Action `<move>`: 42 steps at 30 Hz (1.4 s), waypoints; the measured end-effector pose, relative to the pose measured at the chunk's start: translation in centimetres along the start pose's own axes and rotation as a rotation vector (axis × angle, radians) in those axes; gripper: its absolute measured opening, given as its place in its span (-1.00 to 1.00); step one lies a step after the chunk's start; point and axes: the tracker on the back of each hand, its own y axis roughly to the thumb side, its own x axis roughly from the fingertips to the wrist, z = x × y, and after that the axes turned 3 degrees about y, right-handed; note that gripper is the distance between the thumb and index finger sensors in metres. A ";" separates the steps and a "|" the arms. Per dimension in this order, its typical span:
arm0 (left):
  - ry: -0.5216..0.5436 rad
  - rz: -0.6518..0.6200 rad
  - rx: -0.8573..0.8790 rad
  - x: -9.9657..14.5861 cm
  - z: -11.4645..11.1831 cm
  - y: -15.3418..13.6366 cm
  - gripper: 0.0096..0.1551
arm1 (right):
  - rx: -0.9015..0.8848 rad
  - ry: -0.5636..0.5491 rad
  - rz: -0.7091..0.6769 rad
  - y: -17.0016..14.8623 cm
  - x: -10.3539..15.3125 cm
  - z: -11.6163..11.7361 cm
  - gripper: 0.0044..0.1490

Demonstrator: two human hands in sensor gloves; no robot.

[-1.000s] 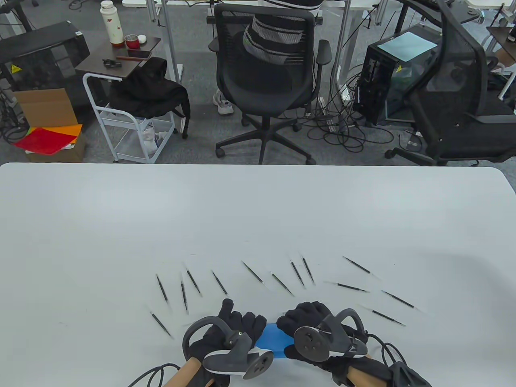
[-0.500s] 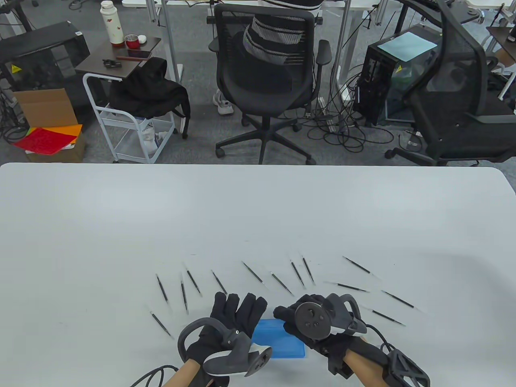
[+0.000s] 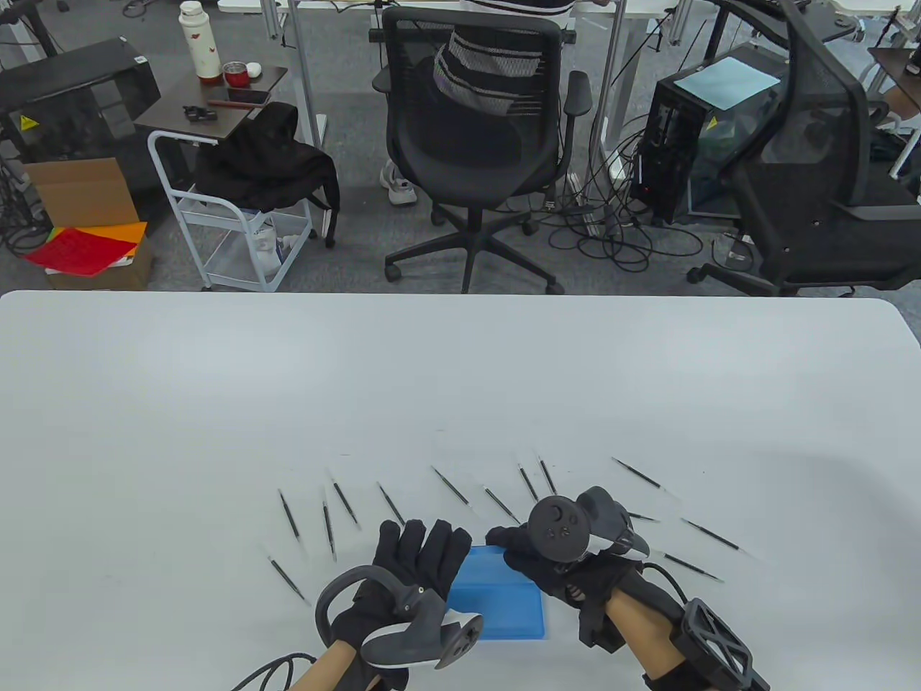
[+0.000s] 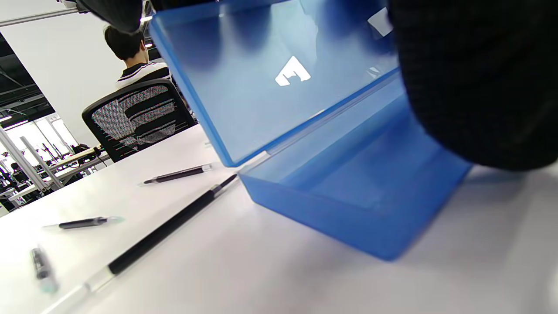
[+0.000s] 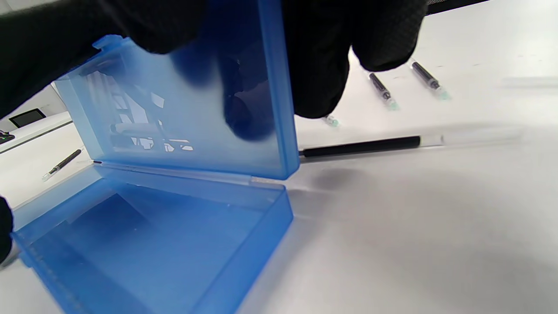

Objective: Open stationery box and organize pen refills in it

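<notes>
The blue stationery box (image 3: 500,594) sits at the six o'clock edge of the white worktop (image 3: 460,389), between both gloved hands, and its lid (image 5: 183,117) is up. From above the box reads only as a flat blue rectangle. The wrist views add the rest: the lid stands raised off the hinge at the far side, and the tray (image 5: 144,244) beneath it has nothing in it.

The right hand (image 3: 554,568) is at the box's three o'clock side. The table view hides its grip under the tracker; the right wrist view shows its fingers (image 5: 318,61) curled over the lid's top edge, with dark fingertips showing through the translucent plastic, so this grip is clamped on the lid.

The left hand (image 3: 414,568) lies at the box's nine o'clock side with fingers stretched out flat and spread, grip apart, touching the box's left edge. In the left wrist view a black glove mass fills the upper right corner over the tray rim, too near to read.

The pen refills (image 3: 452,486) lie scattered in an arc from nine o'clock round to three o'clock beyond the box, all on the worktop and none inside. One refill (image 4: 161,231) lies right up against the box's corner at the hinge, a closeness only the left wrist view shows. The right wrist view catches another refill (image 5: 362,147) just behind the lid.
</notes>
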 end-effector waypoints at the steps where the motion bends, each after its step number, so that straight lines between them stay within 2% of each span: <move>1: -0.005 0.001 0.008 0.0 0.0 0.0 0.71 | -0.002 0.000 0.001 0.0 0.0 0.0 -0.32; 5: -0.015 -0.004 0.030 -0.1 -0.2 -0.3 0.70 | 0.027 -0.007 0.010 0.3 0.6 -0.1 -0.30; 8: -0.024 -0.005 0.043 -0.3 -0.2 -0.4 0.71 | 0.099 -0.059 0.025 0.3 1.4 -0.7 -0.29; 15: -0.029 0.001 0.063 -0.3 -0.4 -0.7 0.70 | 0.062 -0.164 0.085 -2.9 2.9 -2.0 -0.36; 20: -0.031 0.002 0.055 -0.3 -0.4 -0.7 0.71 | 0.320 -0.156 0.159 -4.1 3.0 -0.6 -0.33; 24: -0.032 0.003 0.054 -0.2 -0.4 -0.7 0.71 | 0.509 -0.189 0.138 -3.7 2.7 0.6 -0.25; 30: -0.031 0.000 0.060 -0.2 -0.4 -0.7 0.71 | 0.601 -0.181 0.125 -3.0 1.9 1.5 -0.24; 42: -0.033 -0.001 0.057 -0.2 -0.4 -0.8 0.71 | 0.637 -0.142 0.126 -3.1 1.4 2.3 -0.30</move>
